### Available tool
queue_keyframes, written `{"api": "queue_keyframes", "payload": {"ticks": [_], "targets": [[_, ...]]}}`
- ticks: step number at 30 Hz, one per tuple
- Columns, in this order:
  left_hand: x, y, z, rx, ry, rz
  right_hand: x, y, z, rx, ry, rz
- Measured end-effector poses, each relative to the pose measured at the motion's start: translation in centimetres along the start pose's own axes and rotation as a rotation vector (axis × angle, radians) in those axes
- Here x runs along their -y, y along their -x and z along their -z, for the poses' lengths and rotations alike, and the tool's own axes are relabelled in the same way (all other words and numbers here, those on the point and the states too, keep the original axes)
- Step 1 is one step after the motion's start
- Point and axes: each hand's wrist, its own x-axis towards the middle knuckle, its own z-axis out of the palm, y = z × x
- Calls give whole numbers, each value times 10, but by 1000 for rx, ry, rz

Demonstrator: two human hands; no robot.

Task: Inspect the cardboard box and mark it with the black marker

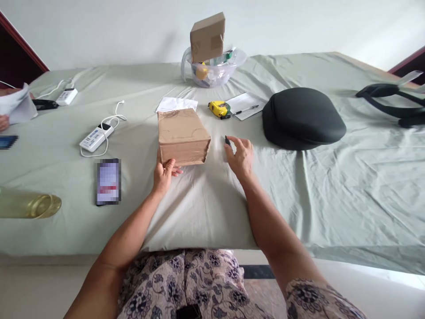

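Note:
A brown cardboard box [182, 128] sits on the cloth-covered table in front of me. My left hand [163, 176] grips its near left corner, thumb on the front face and the other fingers partly hidden beneath. To the right of the box, my right hand [241, 155] is closed in a pinch around a short, dark pen-like thing [227, 141], most of it hidden by the fingers. Beyond that hand lie a yellow tape measure [218, 108], a sheet of white paper [247, 101] and a black pen [247, 109] on the sheet.
Behind the box stands a clear plastic basin [215, 75] with another carton [207, 39] on top. A black case [302, 117] lies right, a black strap headset [388, 95] farther right. Leftward are a phone [108, 181], power strip [97, 137], yellowish bottle [29, 204] and another person's hand [4, 122].

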Motion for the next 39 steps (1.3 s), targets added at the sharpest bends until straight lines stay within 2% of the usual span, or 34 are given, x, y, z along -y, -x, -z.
{"api": "queue_keyframes", "payload": {"ticks": [3, 7, 10, 13, 17, 23, 26, 28, 35, 39], "targets": [[-2, -2, 1, -31, 25, -2, -20, 0, -3, 82, 163, -106], [-4, -4, 2, -43, 39, -6, -20, 3, -6, 208, 233, -138], [-3, -6, 3, -64, 74, -6, -6, 4, -6, 257, 161, -147], [0, -9, 4, -93, 109, -9, 9, 3, -5, 235, -85, -114], [3, -10, 4, -90, 118, 1, 28, 7, -2, 70, -410, 48], [-3, -7, 3, -46, 140, -32, 66, 26, 12, -211, -430, 414], [-7, -6, 2, -55, 146, -7, 87, 35, 21, -189, -438, 680], [-8, -6, 2, -70, 145, 8, 95, 38, 23, -161, -417, 787], [-8, -6, 1, -56, 135, 8, 91, 39, 16, -160, -263, 745], [-9, -6, 2, -56, 127, 5, 96, 39, 17, -149, -297, 772]]}}
